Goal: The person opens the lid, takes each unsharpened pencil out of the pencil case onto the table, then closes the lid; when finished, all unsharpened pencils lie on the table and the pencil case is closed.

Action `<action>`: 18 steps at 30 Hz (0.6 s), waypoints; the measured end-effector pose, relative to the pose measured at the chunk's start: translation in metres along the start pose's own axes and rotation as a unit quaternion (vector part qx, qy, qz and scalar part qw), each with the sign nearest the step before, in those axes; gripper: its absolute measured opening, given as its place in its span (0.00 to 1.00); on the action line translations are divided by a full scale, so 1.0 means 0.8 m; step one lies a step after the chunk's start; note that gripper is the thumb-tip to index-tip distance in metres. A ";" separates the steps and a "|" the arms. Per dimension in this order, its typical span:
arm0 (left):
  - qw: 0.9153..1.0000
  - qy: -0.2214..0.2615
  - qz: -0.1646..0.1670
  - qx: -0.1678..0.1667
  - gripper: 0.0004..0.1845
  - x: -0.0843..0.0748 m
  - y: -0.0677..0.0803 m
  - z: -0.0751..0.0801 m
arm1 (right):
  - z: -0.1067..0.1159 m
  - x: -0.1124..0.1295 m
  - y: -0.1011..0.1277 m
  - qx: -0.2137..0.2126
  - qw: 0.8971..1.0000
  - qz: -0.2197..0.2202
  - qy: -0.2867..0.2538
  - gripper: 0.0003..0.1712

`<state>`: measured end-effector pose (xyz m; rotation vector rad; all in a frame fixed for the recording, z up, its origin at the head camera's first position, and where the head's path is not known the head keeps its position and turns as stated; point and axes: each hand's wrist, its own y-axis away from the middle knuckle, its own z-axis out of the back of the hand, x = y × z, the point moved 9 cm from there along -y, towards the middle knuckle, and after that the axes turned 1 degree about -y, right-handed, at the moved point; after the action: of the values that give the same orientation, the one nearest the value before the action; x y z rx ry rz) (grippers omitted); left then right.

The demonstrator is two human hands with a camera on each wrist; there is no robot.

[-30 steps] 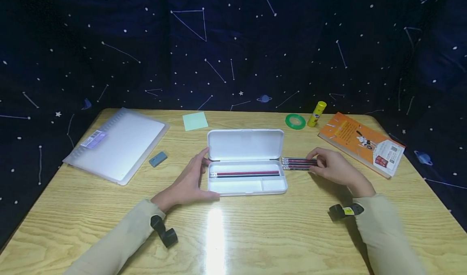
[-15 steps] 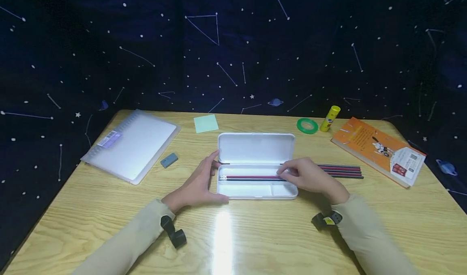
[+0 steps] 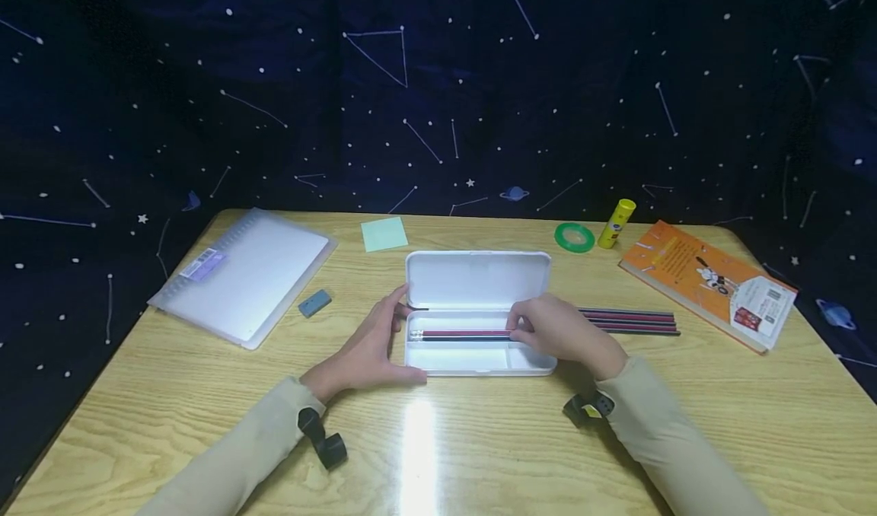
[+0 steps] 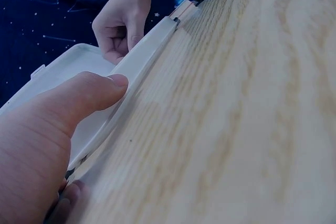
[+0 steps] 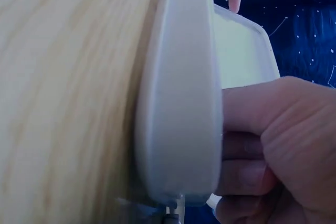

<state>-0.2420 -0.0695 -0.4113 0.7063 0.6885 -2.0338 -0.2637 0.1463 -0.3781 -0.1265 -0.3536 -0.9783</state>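
Observation:
A white pencil case (image 3: 478,280) lies with its lid up on the wooden table. Inside its rear compartment lie a red pencil (image 3: 466,332) and a dark pencil (image 3: 466,339), eraser ends at the left. My left hand (image 3: 366,348) grips the case's left end, thumb along the front side and fingers at the back. My right hand (image 3: 551,326) reaches into the case from the right, thumb and forefinger pinching at the pencils. The wrist views hide its fingertips. Several red and dark pencils (image 3: 633,322) lie on the table right of the case, partly behind that hand.
At the left are a translucent ring folder (image 3: 247,280) and a grey-blue eraser (image 3: 315,303). Farther back lie pale green sticky notes (image 3: 384,234) and green tape (image 3: 574,237). A yellow glue stick (image 3: 617,224) stands beside an orange book (image 3: 709,284).
My right hand has left the loose pencils and moved left into the case, then slightly farther left along the pencils inside. My left hand keeps its place on the case. The view has shifted.

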 end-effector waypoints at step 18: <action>1.000 -0.003 0.000 0.000 0.70 0.001 -0.001 0.001 | 0.038 -0.041 0.041 -0.084 0.995 -0.039 0.021 0.03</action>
<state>-0.2430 -0.0698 -0.4113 0.7006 0.6857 -2.0358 -0.2601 0.1982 -0.3590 -0.2472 -0.2388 -1.0853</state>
